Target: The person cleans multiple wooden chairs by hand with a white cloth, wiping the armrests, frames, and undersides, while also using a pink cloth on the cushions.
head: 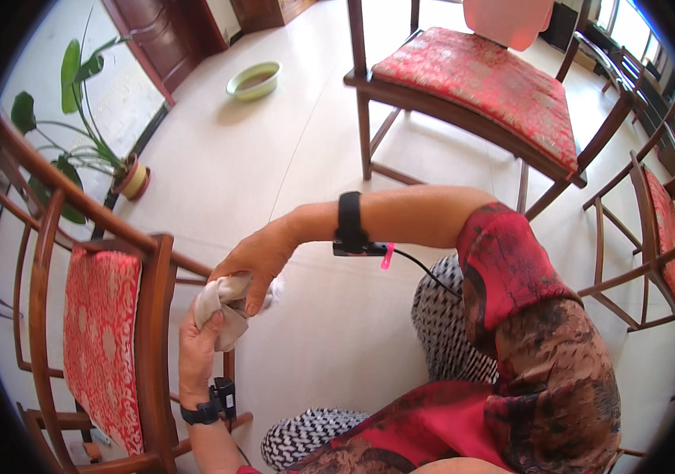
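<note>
A bunched, pale grey-white cloth is gripped between both hands beside a wooden chair. My left hand holds it from below, thumb pressed on its folds. From above, my right hand closes on the same cloth, fingers partly hidden behind it. Each wrist wears a black strap with a small device; a cable runs from the right one. Just left of the hands stands the wooden chair with a red patterned seat cushion.
A light green basin holding brownish liquid sits on the pale floor. Another wooden chair with a red cushion stands ahead, and a further chair is at the right. A potted plant stands at the left by the doorway.
</note>
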The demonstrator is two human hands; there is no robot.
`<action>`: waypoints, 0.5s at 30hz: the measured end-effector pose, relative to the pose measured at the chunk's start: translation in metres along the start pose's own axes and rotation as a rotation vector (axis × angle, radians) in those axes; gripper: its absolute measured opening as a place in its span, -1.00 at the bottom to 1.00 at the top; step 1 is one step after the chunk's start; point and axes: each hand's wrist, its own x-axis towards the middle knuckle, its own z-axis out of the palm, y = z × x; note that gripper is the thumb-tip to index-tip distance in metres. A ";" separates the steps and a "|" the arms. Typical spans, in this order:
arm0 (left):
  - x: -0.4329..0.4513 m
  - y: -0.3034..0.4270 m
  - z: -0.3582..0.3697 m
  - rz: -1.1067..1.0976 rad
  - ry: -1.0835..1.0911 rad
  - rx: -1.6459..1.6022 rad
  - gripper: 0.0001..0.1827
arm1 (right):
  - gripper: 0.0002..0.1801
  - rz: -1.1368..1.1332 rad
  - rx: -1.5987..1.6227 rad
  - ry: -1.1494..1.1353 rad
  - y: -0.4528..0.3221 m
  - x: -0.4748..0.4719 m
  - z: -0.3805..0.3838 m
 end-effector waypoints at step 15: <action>0.226 -0.005 0.175 0.400 0.212 0.382 -0.88 | -0.54 0.083 0.665 1.015 0.092 -0.258 -0.013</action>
